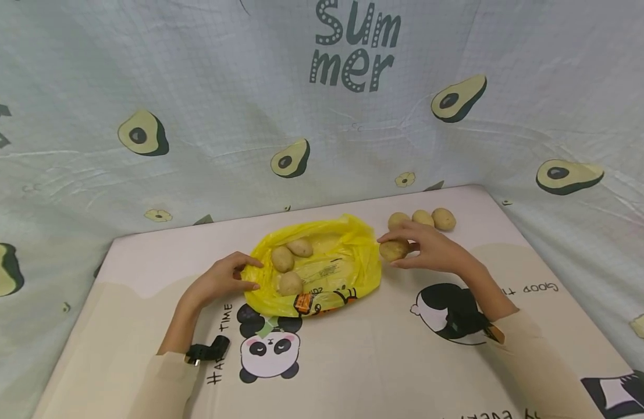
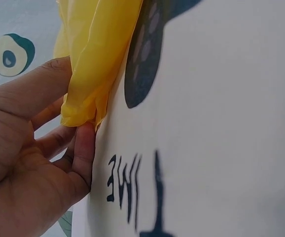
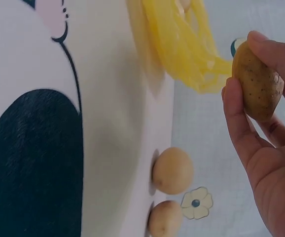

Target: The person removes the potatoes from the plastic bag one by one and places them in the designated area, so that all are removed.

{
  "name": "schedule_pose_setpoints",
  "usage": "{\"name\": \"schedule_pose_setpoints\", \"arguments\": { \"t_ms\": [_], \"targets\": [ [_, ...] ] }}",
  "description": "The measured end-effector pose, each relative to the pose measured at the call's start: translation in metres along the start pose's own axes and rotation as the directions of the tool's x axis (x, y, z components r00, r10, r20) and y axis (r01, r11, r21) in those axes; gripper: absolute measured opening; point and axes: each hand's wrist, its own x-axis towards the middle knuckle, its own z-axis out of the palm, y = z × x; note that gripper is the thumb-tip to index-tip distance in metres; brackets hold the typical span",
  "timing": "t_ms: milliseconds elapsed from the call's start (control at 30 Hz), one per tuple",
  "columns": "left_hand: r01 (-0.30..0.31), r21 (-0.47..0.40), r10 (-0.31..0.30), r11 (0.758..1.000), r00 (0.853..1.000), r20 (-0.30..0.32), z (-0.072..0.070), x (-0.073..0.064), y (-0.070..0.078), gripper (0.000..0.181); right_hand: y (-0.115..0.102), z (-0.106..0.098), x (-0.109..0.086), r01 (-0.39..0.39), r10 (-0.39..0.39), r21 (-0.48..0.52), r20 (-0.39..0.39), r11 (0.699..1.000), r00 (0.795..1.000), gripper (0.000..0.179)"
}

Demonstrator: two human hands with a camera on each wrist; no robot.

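Note:
A yellow plastic bag (image 1: pixel 371 253) lies spread on the table with its mouth facing up. Three potatoes (image 1: pixel 283 259) sit inside its left half. My left hand (image 1: pixel 219 280) holds the bag's left edge; in the left wrist view the gathered yellow plastic (image 2: pixel 98 59) is between its thumb and fingers. Just past the bag's right side, my right hand (image 1: pixel 433 247) grips a single potato (image 1: pixel 392 251). The right wrist view shows this potato (image 3: pixel 256 81) pinched between thumb and fingers, brown and speckled.
Three more potatoes (image 1: pixel 423 218) stand in a row at the back right of the table, beyond my right hand. The table cover (image 1: pixel 353 361) carries a panda and other printed figures. A curtain (image 1: pixel 222 116) with avocado prints hangs behind the table.

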Motion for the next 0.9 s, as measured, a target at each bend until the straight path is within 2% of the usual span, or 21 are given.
{"name": "schedule_pose_setpoints", "arguments": {
  "t_ms": [333, 700, 900],
  "targets": [
    [-0.013, 0.0, 0.013, 1.0, 1.0, 0.0, 0.0, 0.0, 0.0, 0.044, 0.014, -0.002, -0.02, -0.072, 0.073, 0.009, -0.029, 0.997, 0.997, 0.052],
    [0.005, -0.007, -0.006, 1.0, 1.0, -0.004, 0.003, 0.0, -0.004, 0.046, 0.024, -0.006, -0.026, -0.018, 0.015, -0.051, -0.059, 0.999, 0.998, 0.051],
    [0.005, -0.002, -0.005, 1.0, 1.0, -0.006, 0.002, -0.001, -0.003, 0.045, 0.026, -0.007, -0.028, -0.024, 0.02, -0.054, -0.065, 0.998, 0.998, 0.052]
  ]
}}
